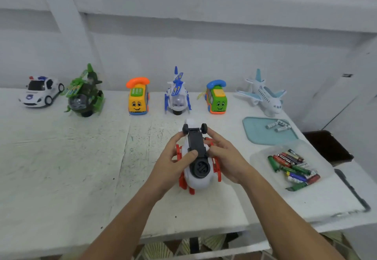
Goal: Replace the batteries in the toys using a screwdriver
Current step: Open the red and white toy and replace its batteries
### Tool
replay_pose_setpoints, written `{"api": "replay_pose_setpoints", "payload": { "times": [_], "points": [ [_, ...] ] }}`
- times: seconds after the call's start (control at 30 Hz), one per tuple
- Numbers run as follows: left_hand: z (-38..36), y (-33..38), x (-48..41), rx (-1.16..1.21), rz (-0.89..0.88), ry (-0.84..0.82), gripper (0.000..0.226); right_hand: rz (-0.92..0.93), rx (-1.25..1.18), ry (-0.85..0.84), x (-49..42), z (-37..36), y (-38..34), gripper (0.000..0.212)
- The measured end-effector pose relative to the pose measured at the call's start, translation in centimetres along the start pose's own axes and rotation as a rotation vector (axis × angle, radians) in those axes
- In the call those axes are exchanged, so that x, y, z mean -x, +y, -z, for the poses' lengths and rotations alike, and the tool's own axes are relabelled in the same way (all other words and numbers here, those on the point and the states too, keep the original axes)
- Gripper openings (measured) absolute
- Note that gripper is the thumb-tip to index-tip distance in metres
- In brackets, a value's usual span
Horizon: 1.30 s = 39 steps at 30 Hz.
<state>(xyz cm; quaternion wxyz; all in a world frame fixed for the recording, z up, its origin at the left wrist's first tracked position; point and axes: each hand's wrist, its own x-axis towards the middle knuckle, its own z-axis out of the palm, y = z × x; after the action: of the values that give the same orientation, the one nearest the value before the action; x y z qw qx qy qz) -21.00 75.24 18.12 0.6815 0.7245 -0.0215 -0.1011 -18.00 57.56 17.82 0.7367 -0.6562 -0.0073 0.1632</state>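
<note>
a person holds a red-and-white toy helicopter [199, 180] upside down over a white table [61, 157] at the centre of the frame; whether it rests on the surface cannot be told. its belly faces up, showing a long black panel with two small black wheels at the far end and a round black disc at the near end, while red struts stick out on both sides. the left hand [173, 159] grips the toy's left flank, fingers curled round the body and the thumb pressed on the black panel just above the disc. the right hand [226, 157] clasps the right flank, fingers curled over the body, thumb tucked against the panel's edge

right of centre, a pale blue tray [257, 135] lies on the table with a few grey batteries [278, 126] clustered in its far corner. nearer the camera, a clear plastic tub [263, 157] holds a loose heap of mixed batteries [291, 166] in red, green, blue and black

across the middle of the frame, six toys line the wall: a police car [40, 91] at far left, a green helicopter [85, 96], a yellow phone bus [138, 98], a blue-and-white helicopter [177, 96], a green phone bus [217, 98] and a white airplane [263, 94] at right
</note>
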Motion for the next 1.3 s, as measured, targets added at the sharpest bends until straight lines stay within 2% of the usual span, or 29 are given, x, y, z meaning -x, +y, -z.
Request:
{"api": "replay_pose_setpoints", "payload": {
  "times": [0.17,0.27,0.3,0.37,0.43,0.53,0.6,0.67,0.8,0.97,1.03,1.13,1.3],
  "points": [
    [-0.3,-0.4,-0.4,0.011,-0.018,0.024,0.055,-0.057,0.111,-0.061,-0.5,0.5,-0.6,0.069],
    [-0.4,-0.7,-0.6,0.028,-0.029,0.045,0.054,-0.053,0.212,0.087,-0.9,1.3,-1.6,0.055],
    [-0.5,-0.8,-0.7,0.031,-0.027,0.046,0.054,-0.028,0.291,0.198,-1.2,1.5,-1.6,0.048],
    [-0.5,-0.8,-0.8,0.018,-0.019,0.04,0.054,0.022,0.688,0.417,-2.1,2.2,-1.3,0.035],
    [-0.6,-0.9,-0.8,0.004,-0.017,0.032,0.055,-0.026,1.076,0.438,-2.9,2.8,-0.4,0.031],
    [-0.3,-1.0,-0.9,0.014,-0.018,0.03,0.054,-0.116,1.244,0.421,-3.6,2.8,0.5,0.01],
    [-0.2,-0.9,-0.9,0.017,-0.023,0.023,0.055,-0.103,1.23,0.452,-3.7,3.0,0.7,0.008],
    [-0.2,-0.9,-0.8,0.012,-0.039,0.008,0.055,-0.083,1.086,0.461,-3.4,2.9,0.0,0.008],
    [-0.3,-1.1,-0.5,0.048,-0.056,0.008,0.049,0.008,0.381,0.527,-1.6,2.2,-3.2,0.012],
    [-0.2,-1.3,-0.3,0.147,-0.046,0.018,0.045,0.312,-0.081,0.667,0.8,0.2,-8.1,0.008],
    [-0.2,-1.5,-0.3,0.156,-0.041,0.021,0.047,0.439,-0.085,0.702,1.7,-0.8,-9.2,0.01],
    [-0.2,-1.6,-0.4,0.151,-0.03,0.03,0.05,0.582,0.071,0.707,2.9,-2.0,-10.0,0.017],
    [-0.3,-2.1,-0.3,0.154,-0.04,0.058,0.046,0.613,0.303,0.587,3.3,-2.8,-9.1,0.034]
  ]
}}
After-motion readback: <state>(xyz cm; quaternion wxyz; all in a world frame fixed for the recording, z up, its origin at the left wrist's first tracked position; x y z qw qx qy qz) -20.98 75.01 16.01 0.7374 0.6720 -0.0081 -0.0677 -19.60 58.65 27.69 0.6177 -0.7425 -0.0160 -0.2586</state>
